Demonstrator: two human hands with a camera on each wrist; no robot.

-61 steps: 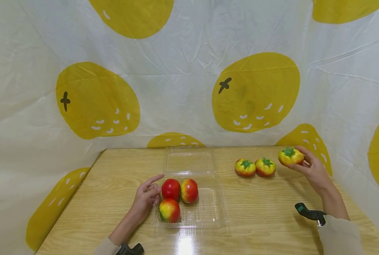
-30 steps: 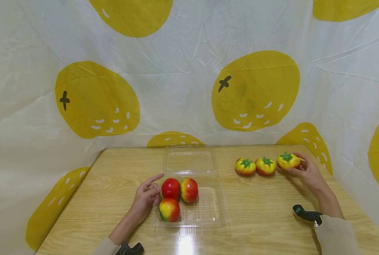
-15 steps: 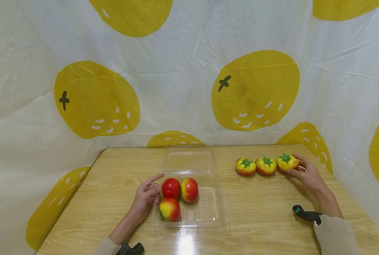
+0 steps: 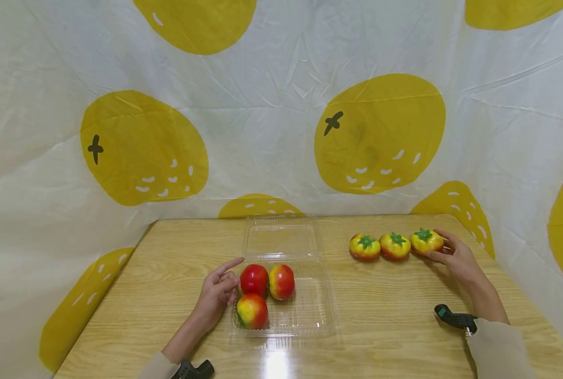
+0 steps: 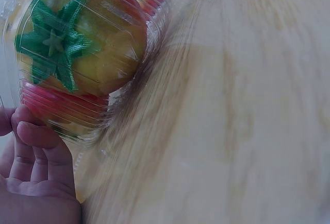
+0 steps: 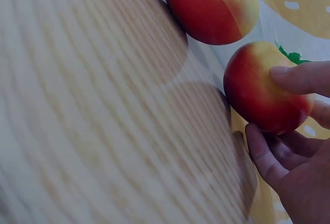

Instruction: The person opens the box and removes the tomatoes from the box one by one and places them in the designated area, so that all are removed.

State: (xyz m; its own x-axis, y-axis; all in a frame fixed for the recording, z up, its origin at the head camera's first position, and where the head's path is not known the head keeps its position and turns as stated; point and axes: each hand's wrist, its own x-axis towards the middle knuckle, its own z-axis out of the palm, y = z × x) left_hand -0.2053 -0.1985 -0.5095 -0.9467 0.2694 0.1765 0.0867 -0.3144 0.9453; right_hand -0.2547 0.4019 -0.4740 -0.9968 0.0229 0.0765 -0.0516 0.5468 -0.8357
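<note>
At the right end of a row, my right hand (image 4: 458,258) holds a red-and-yellow toy tomato (image 4: 425,240) with a green leafy top, thumb on the near side and fingers round the far side. The right wrist view shows its thumb pressed on this toy tomato (image 6: 263,92). Two matching tomatoes, one in the middle (image 4: 395,247) and one at the left (image 4: 364,248), sit beside it. My left hand (image 4: 215,290) pinches the left rim of a clear plastic clamshell box (image 4: 305,310), index finger extended. Inside that box lie three more tomatoes, gathered at its left.
The box's clear lid (image 4: 281,239) lies folded back toward the rear of the wooden table (image 4: 168,273). A white cloth (image 4: 262,137) printed with yellow fruit hangs behind and at both sides. Dark wrist mounts (image 4: 454,318) sit by the sleeves.
My right hand has lowered the tomato slightly and moved it left, alongside the other two. Over the last half second it has stayed almost still. The left hand and box have not moved.
</note>
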